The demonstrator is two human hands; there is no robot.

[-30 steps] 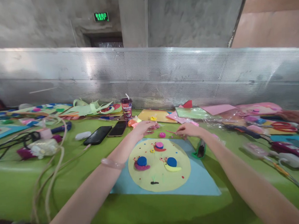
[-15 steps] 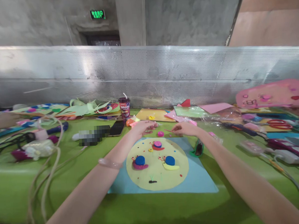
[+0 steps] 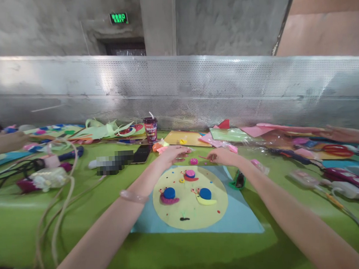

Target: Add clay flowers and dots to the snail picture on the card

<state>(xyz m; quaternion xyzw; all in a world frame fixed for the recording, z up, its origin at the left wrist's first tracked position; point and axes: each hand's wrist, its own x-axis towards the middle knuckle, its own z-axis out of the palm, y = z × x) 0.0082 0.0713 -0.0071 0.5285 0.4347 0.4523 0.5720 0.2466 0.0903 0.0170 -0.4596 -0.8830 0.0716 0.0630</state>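
Note:
My left hand (image 3: 178,152) hovers past the far edge of a blue sheet (image 3: 244,219), its fingers pinched together on something too small to make out. Opposite it, my right hand (image 3: 219,155) is closed on a thin reddish strip (image 3: 202,157), which points toward the left hand. Between and below the hands sits a dotted pink clay disc (image 3: 193,161). On the sheet lies a pale yellow paper circle (image 3: 191,218) with clay snails: one with a pink shell (image 3: 190,173) and two with blue shells, left (image 3: 169,193) and right (image 3: 205,193).
A green-rimmed dark object (image 3: 239,180) stands by my right forearm. Farther back are a phone (image 3: 141,153), a drink cup with straw (image 3: 150,130) and coloured paper (image 3: 185,137). Cables (image 3: 69,196) run along the left. Other people's hands reach in at left (image 3: 8,142) and right (image 3: 345,134).
The pink decorated board at the right has been lowered flat onto the table by another person's hand. My hands stay almost in place, with the right fingers slightly shifted around the strip.

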